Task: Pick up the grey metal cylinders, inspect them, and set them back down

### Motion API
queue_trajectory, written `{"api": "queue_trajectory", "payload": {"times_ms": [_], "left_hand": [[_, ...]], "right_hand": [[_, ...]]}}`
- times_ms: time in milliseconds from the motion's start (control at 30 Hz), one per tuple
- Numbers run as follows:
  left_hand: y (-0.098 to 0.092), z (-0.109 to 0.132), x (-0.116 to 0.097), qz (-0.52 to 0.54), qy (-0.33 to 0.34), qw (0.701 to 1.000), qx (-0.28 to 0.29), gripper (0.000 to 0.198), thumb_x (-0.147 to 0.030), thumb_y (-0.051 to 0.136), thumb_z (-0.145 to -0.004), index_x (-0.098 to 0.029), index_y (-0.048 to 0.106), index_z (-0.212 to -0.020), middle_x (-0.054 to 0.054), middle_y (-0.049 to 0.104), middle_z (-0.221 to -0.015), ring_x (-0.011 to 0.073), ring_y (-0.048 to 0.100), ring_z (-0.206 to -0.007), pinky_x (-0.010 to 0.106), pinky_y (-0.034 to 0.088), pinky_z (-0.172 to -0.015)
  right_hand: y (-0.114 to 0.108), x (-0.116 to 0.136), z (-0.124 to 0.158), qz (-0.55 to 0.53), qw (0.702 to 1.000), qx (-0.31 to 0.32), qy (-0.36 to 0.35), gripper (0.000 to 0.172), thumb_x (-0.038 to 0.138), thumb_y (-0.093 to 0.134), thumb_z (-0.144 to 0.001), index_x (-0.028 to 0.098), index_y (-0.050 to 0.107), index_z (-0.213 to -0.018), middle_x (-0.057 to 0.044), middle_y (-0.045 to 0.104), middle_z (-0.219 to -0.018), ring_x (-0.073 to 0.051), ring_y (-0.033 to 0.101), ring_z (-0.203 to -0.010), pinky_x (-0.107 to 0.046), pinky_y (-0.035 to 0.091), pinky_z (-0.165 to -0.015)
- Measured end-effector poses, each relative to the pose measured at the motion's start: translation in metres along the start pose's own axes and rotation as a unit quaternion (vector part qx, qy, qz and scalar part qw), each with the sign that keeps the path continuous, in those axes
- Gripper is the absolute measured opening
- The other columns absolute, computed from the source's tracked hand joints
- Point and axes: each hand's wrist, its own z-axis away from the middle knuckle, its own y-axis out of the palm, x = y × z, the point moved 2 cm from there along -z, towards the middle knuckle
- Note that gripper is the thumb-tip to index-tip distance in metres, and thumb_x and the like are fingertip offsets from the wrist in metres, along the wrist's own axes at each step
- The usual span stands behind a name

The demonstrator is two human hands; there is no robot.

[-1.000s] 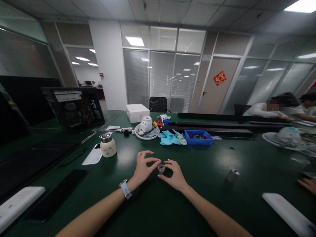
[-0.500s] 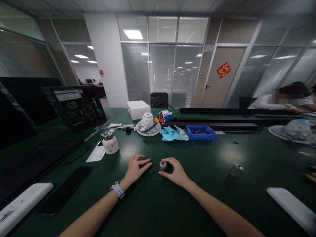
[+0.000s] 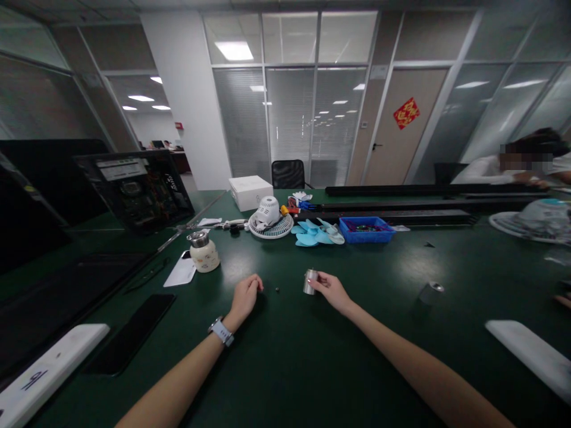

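My right hand grips a small silver metal cylinder by its right side, thumb and fingers around it. A thin pin seems to stick up from its top. To the left, my left hand rests at the table with its fingers curled together; whatever they hold, if anything, is hidden. A tiny dark piece lies on the green table between both hands. Farther right, a similar metal cylinder stands alone.
Behind my hands are a white fan housing, light-blue fan blades and a blue tray with small parts. On the left are a cream bottle, a black phone and an open computer case. A person sits far right.
My right hand has shifted the cylinder to the right and turned it so its side shows. My left hand's spread fingers have curled in. The tiny dark piece now shows between them.
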Motion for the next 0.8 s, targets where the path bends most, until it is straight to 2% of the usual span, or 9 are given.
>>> {"api": "queue_trajectory", "payload": {"times_ms": [100, 167, 300, 367, 433, 567, 667, 733, 800], "left_hand": [[0.001, 0.000, 0.001, -0.005, 0.002, 1.000, 0.017, 0.026, -0.026, 0.034, -0.077, -0.020, 0.053, -0.060, 0.000, 0.058, -0.062, 0.0179, 0.056, -0.067, 0.028, 0.042, -0.064], [0.002, 0.000, 0.000, -0.012, 0.004, 0.999, 0.031, 0.026, -0.026, 0.035, -0.077, -0.020, 0.054, -0.061, 0.000, 0.058, -0.063, 0.0179, 0.056, -0.067, 0.028, 0.041, -0.064], [0.002, 0.000, -0.003, -0.022, 0.007, 0.999, 0.046, 0.026, -0.025, 0.035, -0.077, -0.020, 0.054, -0.061, 0.000, 0.058, -0.062, 0.0177, 0.056, -0.065, 0.028, 0.041, -0.063], [0.002, 0.000, -0.004, -0.024, 0.008, 0.999, 0.046, 0.027, -0.025, 0.034, -0.077, -0.020, 0.054, -0.060, 0.000, 0.058, -0.062, 0.0179, 0.056, -0.065, 0.028, 0.040, -0.062], [0.002, 0.000, -0.005, -0.028, 0.006, 0.998, 0.048, 0.027, -0.026, 0.034, -0.078, -0.020, 0.054, -0.061, 0.000, 0.058, -0.062, 0.0181, 0.056, -0.065, 0.028, 0.040, -0.063], [0.001, 0.000, -0.009, -0.034, 0.002, 0.998, 0.057, 0.028, -0.028, 0.033, -0.077, -0.020, 0.054, -0.060, 0.000, 0.059, -0.062, 0.0180, 0.055, -0.064, 0.028, 0.039, -0.064], [0.001, 0.000, -0.011, -0.030, 0.001, 0.998, 0.058, 0.027, -0.028, 0.033, -0.076, -0.020, 0.053, -0.060, 0.001, 0.059, -0.062, 0.0183, 0.056, -0.065, 0.028, 0.039, -0.065], [0.001, 0.000, -0.010, -0.026, -0.001, 0.998, 0.057, 0.027, -0.028, 0.033, -0.076, -0.020, 0.053, -0.060, 0.001, 0.060, -0.063, 0.0184, 0.056, -0.066, 0.028, 0.039, -0.065], [0.002, 0.000, -0.008, -0.024, -0.002, 0.998, 0.057, 0.027, -0.027, 0.033, -0.076, -0.020, 0.053, -0.060, 0.001, 0.060, -0.063, 0.0182, 0.056, -0.066, 0.028, 0.039, -0.065]], "right_hand": [[-0.049, 0.021, 0.002, 0.176, 0.980, -0.086, -0.035, 0.050, 0.055, 0.065, -0.072, 0.018, 0.067, -0.105, -0.009, 0.072, -0.100, -0.023, 0.067, -0.091, -0.038, 0.052, -0.085], [-0.098, 0.040, 0.005, 0.364, 0.917, -0.159, -0.030, 0.047, 0.055, 0.065, -0.071, 0.021, 0.068, -0.104, -0.007, 0.072, -0.095, -0.024, 0.067, -0.090, -0.038, 0.050, -0.084], [-0.197, 0.058, 0.014, 0.572, 0.772, -0.231, 0.153, 0.044, 0.053, 0.067, -0.066, 0.021, 0.072, -0.097, -0.011, 0.072, -0.089, -0.030, 0.067, -0.086, -0.039, 0.049, -0.073], [-0.233, 0.054, 0.021, 0.577, 0.744, -0.232, 0.245, 0.039, 0.049, 0.069, -0.064, 0.021, 0.073, -0.090, -0.013, 0.072, -0.090, -0.030, 0.067, -0.083, -0.037, 0.049, -0.067], [-0.254, 0.044, 0.027, 0.557, 0.740, -0.222, 0.304, 0.033, 0.048, 0.069, -0.064, 0.021, 0.073, -0.083, -0.013, 0.071, -0.089, -0.029, 0.067, -0.081, -0.036, 0.048, -0.064], [-0.268, 0.023, 0.033, 0.524, 0.755, -0.186, 0.348, 0.026, 0.044, 0.071, -0.063, 0.020, 0.071, -0.073, -0.010, 0.070, -0.080, -0.026, 0.067, -0.077, -0.033, 0.048, -0.062], [-0.262, 0.026, 0.032, 0.529, 0.752, -0.176, 0.353, 0.028, 0.038, 0.074, -0.060, 0.019, 0.071, -0.081, -0.010, 0.070, -0.080, -0.029, 0.067, -0.079, -0.037, 0.050, -0.067], [-0.244, 0.040, 0.030, 0.572, 0.734, -0.226, 0.288, 0.041, 0.038, 0.074, -0.062, 0.018, 0.069, -0.098, -0.014, 0.071, -0.093, -0.035, 0.065, -0.091, -0.047, 0.048, -0.077], [-0.204, 0.059, 0.027, 0.603, 0.738, -0.276, 0.124, 0.050, 0.039, 0.070, -0.069, 0.017, 0.063, -0.113, -0.017, 0.066, -0.111, -0.037, 0.058, -0.108, -0.054, 0.041, -0.090]]}}
